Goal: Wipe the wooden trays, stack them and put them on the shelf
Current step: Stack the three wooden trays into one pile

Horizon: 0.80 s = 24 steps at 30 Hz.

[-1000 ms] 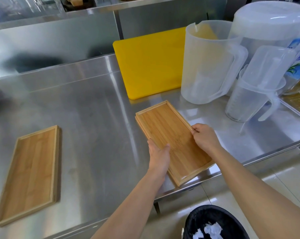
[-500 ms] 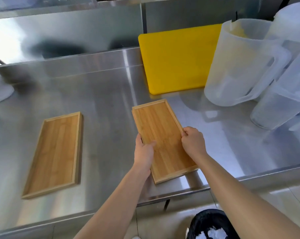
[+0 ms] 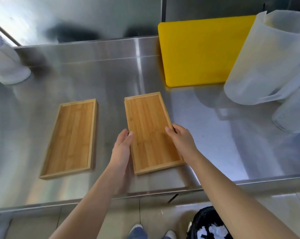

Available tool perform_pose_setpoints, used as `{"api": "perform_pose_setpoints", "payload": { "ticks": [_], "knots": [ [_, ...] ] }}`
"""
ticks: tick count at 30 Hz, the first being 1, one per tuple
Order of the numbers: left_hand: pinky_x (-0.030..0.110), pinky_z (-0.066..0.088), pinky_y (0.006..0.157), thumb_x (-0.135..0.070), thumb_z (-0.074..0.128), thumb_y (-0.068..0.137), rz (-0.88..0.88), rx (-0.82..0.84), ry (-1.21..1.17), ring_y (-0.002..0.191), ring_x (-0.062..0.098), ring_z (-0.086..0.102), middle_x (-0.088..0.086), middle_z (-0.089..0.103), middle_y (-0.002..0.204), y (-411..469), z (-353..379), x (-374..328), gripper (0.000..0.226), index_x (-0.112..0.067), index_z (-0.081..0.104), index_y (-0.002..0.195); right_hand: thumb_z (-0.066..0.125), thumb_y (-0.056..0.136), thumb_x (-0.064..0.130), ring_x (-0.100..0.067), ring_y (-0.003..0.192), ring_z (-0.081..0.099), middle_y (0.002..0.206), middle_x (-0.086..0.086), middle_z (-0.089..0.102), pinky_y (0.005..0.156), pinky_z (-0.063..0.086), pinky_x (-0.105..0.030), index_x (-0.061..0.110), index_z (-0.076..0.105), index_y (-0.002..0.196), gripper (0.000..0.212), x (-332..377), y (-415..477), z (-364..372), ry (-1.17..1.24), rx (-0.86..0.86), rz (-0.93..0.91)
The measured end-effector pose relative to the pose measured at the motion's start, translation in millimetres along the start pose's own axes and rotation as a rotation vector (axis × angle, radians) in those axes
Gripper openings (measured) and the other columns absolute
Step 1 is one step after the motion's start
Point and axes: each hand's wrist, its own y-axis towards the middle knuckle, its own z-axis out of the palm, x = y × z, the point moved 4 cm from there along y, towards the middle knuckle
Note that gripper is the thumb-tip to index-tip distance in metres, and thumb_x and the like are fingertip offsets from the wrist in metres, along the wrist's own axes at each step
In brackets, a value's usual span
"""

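Two shallow bamboo trays sit on the steel counter (image 3: 214, 144). The right tray (image 3: 149, 125) is gripped on both long sides: my left hand (image 3: 122, 145) clasps its left rim and my right hand (image 3: 182, 140) clasps its right rim. It appears to rest on or just above the counter, its near end close to the front edge. The left tray (image 3: 71, 137) lies flat and untouched, a short gap to the left of the held one.
A yellow cutting board (image 3: 201, 50) leans against the back wall. Two translucent plastic jugs (image 3: 266, 57) stand at the right, and a white container (image 3: 6, 62) at the far left. A black bin (image 3: 207, 225) stands on the floor below the counter edge.
Both hands have slid the right tray leftwards and straightened it, so it now lies closer to the left tray. The camera has also turned left.
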Motion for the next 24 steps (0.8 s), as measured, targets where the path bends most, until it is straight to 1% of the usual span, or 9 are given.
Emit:
{"api": "perform_pose_setpoints", "payload": {
  "ticks": [2, 3, 5, 8, 10, 12, 17, 21, 24],
  "knots": [
    [0.016, 0.038, 0.092, -0.034, 0.054, 0.093, 0.103, 0.160, 0.086, 0.116, -0.002, 0.052, -0.026, 0.055, 0.124, -17, -2, 4, 0.037, -0.035, 0.044, 0.128, 0.053, 0.085, 0.051, -0.007, 0.121, 0.048, 0.131, 0.014, 0.053, 0.105, 0.035, -0.030, 0.027, 0.046, 0.134, 0.055, -10, -13, -5, 0.137, 0.167, 0.009],
    [0.018, 0.042, 0.092, -0.037, 0.062, 0.087, 0.138, 0.249, 0.168, 0.115, -0.003, 0.053, -0.030, 0.056, 0.120, -24, -1, 8, 0.041, -0.044, 0.042, 0.122, 0.055, 0.079, 0.060, -0.006, 0.127, 0.043, 0.138, 0.017, 0.047, 0.111, 0.032, -0.035, 0.033, 0.039, 0.138, 0.067, -18, -19, -8, 0.128, 0.235, 0.007],
    [0.024, 0.035, 0.103, -0.051, 0.074, 0.069, 0.206, 0.363, 0.385, 0.126, -0.001, 0.041, -0.032, 0.041, 0.130, -32, -1, 19, 0.075, -0.057, 0.024, 0.125, 0.062, 0.065, 0.070, -0.009, 0.135, 0.035, 0.148, 0.016, 0.036, 0.114, 0.028, -0.045, 0.042, 0.025, 0.141, 0.089, -29, -29, -14, 0.074, 0.363, 0.008],
    [0.033, 0.022, 0.114, -0.061, 0.077, 0.054, 0.225, 0.387, 0.609, 0.139, 0.004, 0.014, -0.023, 0.013, 0.147, -34, 1, 30, 0.121, -0.045, -0.006, 0.142, 0.074, 0.063, 0.054, -0.007, 0.132, 0.032, 0.146, 0.021, 0.024, 0.114, 0.025, -0.036, 0.042, 0.003, 0.145, 0.110, -26, -43, -18, -0.050, 0.513, 0.030],
    [0.038, 0.015, 0.118, -0.057, 0.079, 0.059, 0.209, 0.361, 0.676, 0.144, 0.009, 0.004, -0.016, -0.005, 0.155, -35, -1, 36, 0.133, -0.032, -0.018, 0.146, 0.077, 0.070, 0.038, -0.004, 0.124, 0.031, 0.137, 0.022, 0.023, 0.107, 0.026, -0.026, 0.038, -0.008, 0.145, 0.114, -25, -48, -18, -0.168, 0.543, 0.015],
    [0.037, 0.016, 0.119, -0.046, 0.079, 0.066, 0.221, 0.331, 0.665, 0.144, 0.010, 0.007, -0.011, -0.004, 0.157, -34, -3, 38, 0.126, -0.027, -0.016, 0.148, 0.077, 0.071, 0.031, -0.005, 0.122, 0.031, 0.138, 0.018, 0.024, 0.105, 0.027, -0.026, 0.037, -0.011, 0.145, 0.115, -24, -48, -18, -0.240, 0.527, -0.006],
    [0.040, 0.021, 0.118, -0.032, 0.076, 0.075, 0.239, 0.252, 0.665, 0.141, 0.012, 0.019, -0.006, 0.013, 0.157, -32, -7, 39, 0.110, -0.028, -0.005, 0.150, 0.077, 0.072, 0.025, -0.015, 0.135, 0.029, 0.150, 0.007, 0.026, 0.109, 0.027, -0.033, 0.037, 0.001, 0.146, 0.107, -19, -50, -22, -0.227, 0.427, -0.027],
    [0.032, 0.022, 0.115, -0.023, 0.074, 0.079, 0.283, 0.237, 0.649, 0.132, 0.002, 0.026, -0.016, 0.025, 0.146, -35, -7, 36, 0.101, -0.030, 0.002, 0.149, 0.078, 0.070, 0.024, -0.017, 0.133, 0.034, 0.147, 0.007, 0.033, 0.111, 0.030, -0.038, 0.037, 0.010, 0.146, 0.103, -19, -46, -25, -0.212, 0.397, -0.030],
    [0.035, 0.026, 0.114, -0.021, 0.072, 0.081, 0.265, 0.221, 0.643, 0.134, 0.008, 0.031, -0.010, 0.031, 0.148, -34, -10, 36, 0.098, -0.027, 0.003, 0.150, 0.078, 0.071, 0.021, -0.015, 0.128, 0.040, 0.142, 0.007, 0.042, 0.111, 0.033, -0.041, 0.037, 0.018, 0.145, 0.097, -20, -45, -26, -0.205, 0.370, -0.046]
  ]
}}
